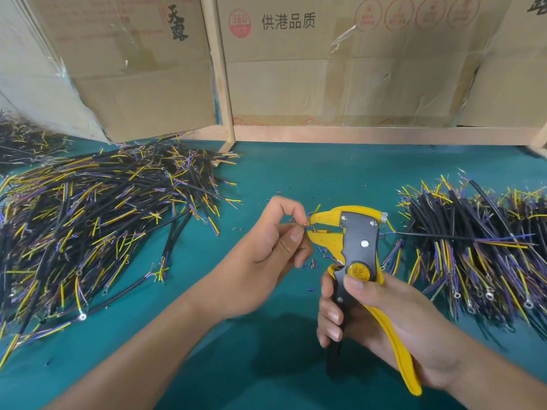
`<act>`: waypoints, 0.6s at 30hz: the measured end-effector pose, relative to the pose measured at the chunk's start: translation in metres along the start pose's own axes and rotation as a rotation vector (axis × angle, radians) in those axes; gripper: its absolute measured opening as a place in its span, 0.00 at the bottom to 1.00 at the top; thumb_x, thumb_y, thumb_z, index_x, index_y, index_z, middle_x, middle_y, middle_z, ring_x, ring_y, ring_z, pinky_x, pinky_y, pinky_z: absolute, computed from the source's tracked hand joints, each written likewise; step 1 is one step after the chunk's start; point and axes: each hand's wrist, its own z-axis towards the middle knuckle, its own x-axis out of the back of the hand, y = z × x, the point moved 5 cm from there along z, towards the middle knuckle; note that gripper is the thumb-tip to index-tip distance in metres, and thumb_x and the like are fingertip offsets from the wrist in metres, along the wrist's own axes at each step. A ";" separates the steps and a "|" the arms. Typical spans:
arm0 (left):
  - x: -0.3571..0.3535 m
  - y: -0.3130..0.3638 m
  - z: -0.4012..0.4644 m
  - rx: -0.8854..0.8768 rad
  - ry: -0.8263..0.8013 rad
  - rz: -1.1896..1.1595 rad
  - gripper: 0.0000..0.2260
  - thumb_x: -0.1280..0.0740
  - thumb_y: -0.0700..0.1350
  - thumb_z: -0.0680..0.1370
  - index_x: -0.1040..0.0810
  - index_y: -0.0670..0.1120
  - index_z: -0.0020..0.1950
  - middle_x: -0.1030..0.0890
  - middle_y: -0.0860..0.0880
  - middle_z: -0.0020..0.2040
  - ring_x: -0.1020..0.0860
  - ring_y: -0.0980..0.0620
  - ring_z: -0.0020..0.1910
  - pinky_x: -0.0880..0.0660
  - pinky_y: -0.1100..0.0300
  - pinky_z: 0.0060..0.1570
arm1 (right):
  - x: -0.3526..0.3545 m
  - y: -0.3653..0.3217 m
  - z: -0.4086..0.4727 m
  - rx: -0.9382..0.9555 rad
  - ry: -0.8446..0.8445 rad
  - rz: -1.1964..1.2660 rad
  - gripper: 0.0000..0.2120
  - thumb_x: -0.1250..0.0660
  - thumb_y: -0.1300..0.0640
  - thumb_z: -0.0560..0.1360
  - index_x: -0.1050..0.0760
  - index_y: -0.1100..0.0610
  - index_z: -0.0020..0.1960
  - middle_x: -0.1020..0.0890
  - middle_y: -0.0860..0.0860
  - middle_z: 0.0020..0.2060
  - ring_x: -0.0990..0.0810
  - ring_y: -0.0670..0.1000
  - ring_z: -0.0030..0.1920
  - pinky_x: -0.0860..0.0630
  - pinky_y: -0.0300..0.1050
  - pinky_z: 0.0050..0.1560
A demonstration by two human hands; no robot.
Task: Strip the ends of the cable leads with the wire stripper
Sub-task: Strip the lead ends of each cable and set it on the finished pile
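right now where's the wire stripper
In the head view the wire stripper is right of centre, gripped by the right hand, its beak at the left hand's fingertips.

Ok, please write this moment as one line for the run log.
step: stripping lead end | left hand: pinches lead at stripper mouth | right hand: grips wire stripper handles | table: cable piles both sides
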 end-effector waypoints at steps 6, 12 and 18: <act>0.001 -0.002 0.000 -0.027 -0.001 0.100 0.04 0.48 0.47 0.86 0.35 0.55 0.55 0.29 0.54 0.37 0.39 0.59 0.27 0.37 0.69 0.28 | 0.003 0.000 -0.001 0.003 0.053 -0.081 0.24 0.23 0.42 0.69 0.23 0.62 0.45 0.29 0.58 0.33 0.29 0.57 0.33 0.25 0.54 0.40; 0.001 -0.002 0.001 -0.021 0.008 0.103 0.04 0.48 0.46 0.86 0.35 0.55 0.55 0.29 0.54 0.37 0.38 0.60 0.27 0.36 0.70 0.29 | 0.001 -0.003 -0.003 -0.013 0.098 -0.106 0.26 0.22 0.38 0.65 0.25 0.60 0.39 0.34 0.56 0.30 0.34 0.54 0.28 0.29 0.49 0.32; 0.004 0.000 0.001 -0.038 0.013 0.161 0.03 0.47 0.47 0.86 0.35 0.53 0.54 0.33 0.55 0.36 0.40 0.57 0.28 0.38 0.67 0.29 | 0.005 -0.007 -0.006 -0.019 0.139 -0.139 0.27 0.22 0.37 0.66 0.29 0.59 0.37 0.36 0.54 0.28 0.38 0.52 0.25 0.33 0.46 0.28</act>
